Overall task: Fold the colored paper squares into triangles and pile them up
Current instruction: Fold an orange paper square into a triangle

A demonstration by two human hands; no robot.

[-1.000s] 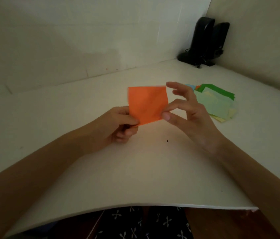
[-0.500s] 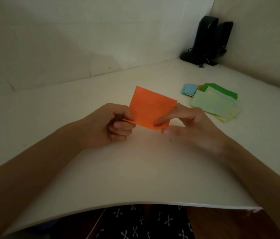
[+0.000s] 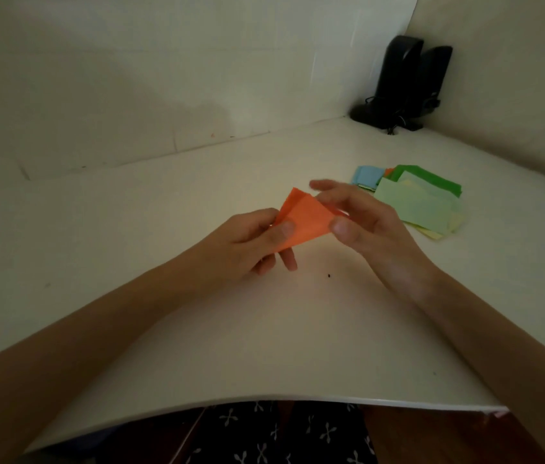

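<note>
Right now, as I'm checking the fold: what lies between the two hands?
The partly folded orange paper, pinched by the left hand and the right hand, in the head view.

table (image 3: 130,262): white, matte, fills most of the view | back wall (image 3: 164,78): pale panels with faint seams, meets table | right wall (image 3: 515,78): beige, forms the far corner | speakers (image 3: 408,82): two, black, upright, side by side in that corner, cable at base | speck (image 3: 329,275): dark, on table | light: dim, warmer patch mid-table
</note>
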